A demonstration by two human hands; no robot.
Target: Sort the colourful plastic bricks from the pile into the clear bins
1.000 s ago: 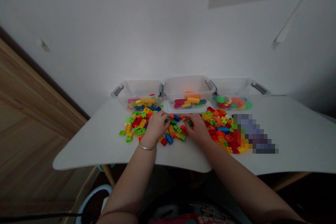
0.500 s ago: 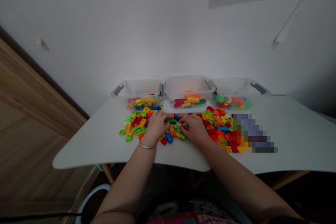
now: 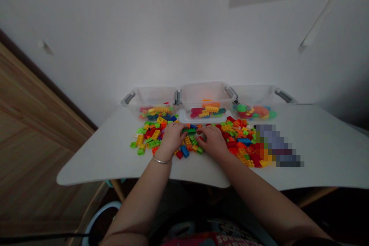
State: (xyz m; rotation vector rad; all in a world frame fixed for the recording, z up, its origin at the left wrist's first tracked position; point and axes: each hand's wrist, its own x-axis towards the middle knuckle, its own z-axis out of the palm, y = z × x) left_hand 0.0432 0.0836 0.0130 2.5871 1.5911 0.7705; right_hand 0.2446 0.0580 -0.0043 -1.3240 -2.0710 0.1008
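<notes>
My left hand (image 3: 173, 137), a bangle on its wrist, is over the left part of a pile of toy building bricks (image 3: 154, 134). Its thumb and fingers close on the near end of a long green brick (image 3: 189, 131) that points to the right. Across a small gap, my right hand (image 3: 213, 140) rests low over the pile with thumb and forefinger apart, and I see nothing between them. Between the hands lie a blue brick (image 3: 185, 151) and several small yellow, orange and green ones.
Three clear boxes stand along the wall: a left box (image 3: 155, 94), a middle box (image 3: 206, 92) on a white lid, and a right box (image 3: 255, 92), each with colourful pieces. More bricks (image 3: 245, 142) spread right, beside a pixelated object (image 3: 276, 144). The white table (image 3: 95, 157) has a curved front edge.
The green brick by my left fingers has shifted slightly and more of its length shows. My right thumb and forefinger have moved slightly; both arms stay in place.
</notes>
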